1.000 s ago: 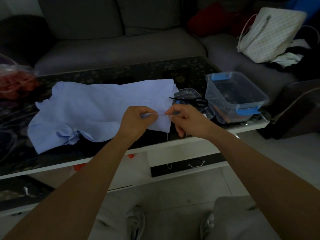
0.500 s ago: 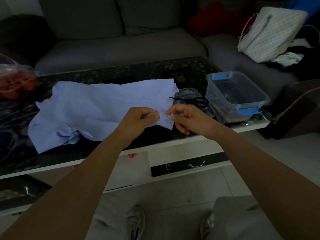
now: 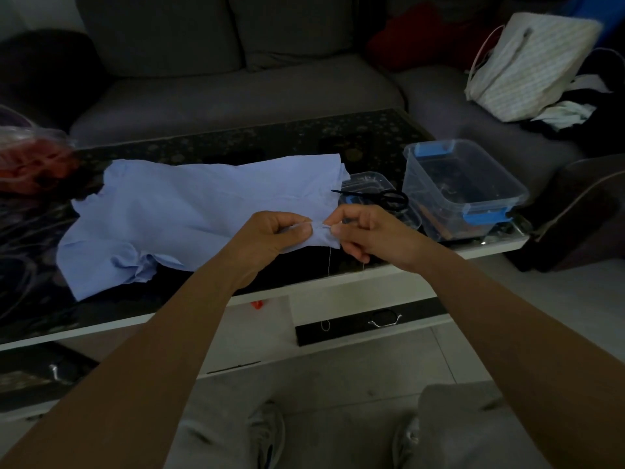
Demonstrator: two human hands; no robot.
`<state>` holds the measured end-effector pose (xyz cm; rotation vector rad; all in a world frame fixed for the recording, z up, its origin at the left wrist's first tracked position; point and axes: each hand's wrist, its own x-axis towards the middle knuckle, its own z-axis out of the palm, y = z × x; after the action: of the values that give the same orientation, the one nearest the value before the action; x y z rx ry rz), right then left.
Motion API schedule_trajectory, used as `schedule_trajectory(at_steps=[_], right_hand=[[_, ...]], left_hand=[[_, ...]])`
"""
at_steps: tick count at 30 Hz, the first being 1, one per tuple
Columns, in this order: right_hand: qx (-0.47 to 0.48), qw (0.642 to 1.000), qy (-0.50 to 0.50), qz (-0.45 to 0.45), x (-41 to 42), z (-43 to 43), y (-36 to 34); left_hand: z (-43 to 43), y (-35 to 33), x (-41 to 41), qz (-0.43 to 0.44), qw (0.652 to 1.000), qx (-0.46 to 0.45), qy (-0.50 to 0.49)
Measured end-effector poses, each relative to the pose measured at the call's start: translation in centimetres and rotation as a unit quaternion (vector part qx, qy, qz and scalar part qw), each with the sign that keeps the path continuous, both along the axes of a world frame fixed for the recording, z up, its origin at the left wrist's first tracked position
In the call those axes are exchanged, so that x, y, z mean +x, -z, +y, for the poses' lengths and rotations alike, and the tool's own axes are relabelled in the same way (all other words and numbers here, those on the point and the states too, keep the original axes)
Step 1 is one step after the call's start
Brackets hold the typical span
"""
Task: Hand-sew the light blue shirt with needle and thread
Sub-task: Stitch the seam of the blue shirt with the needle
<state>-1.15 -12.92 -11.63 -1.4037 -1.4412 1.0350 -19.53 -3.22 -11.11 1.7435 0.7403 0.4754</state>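
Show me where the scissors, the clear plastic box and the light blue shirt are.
scissors (image 3: pixel 370 196), head view, on the blades near the pivot.
clear plastic box (image 3: pixel 439 211), head view, on its near side wall.
light blue shirt (image 3: pixel 203 211), head view, on the flat middle of the fabric.

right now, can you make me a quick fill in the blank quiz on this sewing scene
1. The left hand pinches the corner of a light blue ___.
2. Black ___ lie between that garment and the clear box.
3. The right hand pinches the needle at that corner, where a thin white ___ hangs down.

Missing words: shirt; scissors; thread.
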Motion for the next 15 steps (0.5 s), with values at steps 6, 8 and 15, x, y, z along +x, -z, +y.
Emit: schedule_trajectory(at_steps=[6, 8, 15], right_hand=[[-0.002, 1.0, 0.005, 0.028, -0.4, 0.1, 0.1], [0.001, 0.999, 0.003, 0.033, -0.6, 0.1, 0.0], [-0.013, 0.997, 0.023, 0.067, -1.0, 0.4, 0.0]], left_hand=[[-0.2, 0.2, 0.3, -0.04, 0.998, -0.025, -0.03], [-0.2, 0.4, 0.4, -0.033, 0.999, -0.012, -0.037], [0.3, 0.4, 0.5, -0.058, 0.996, -0.004, -0.064]])
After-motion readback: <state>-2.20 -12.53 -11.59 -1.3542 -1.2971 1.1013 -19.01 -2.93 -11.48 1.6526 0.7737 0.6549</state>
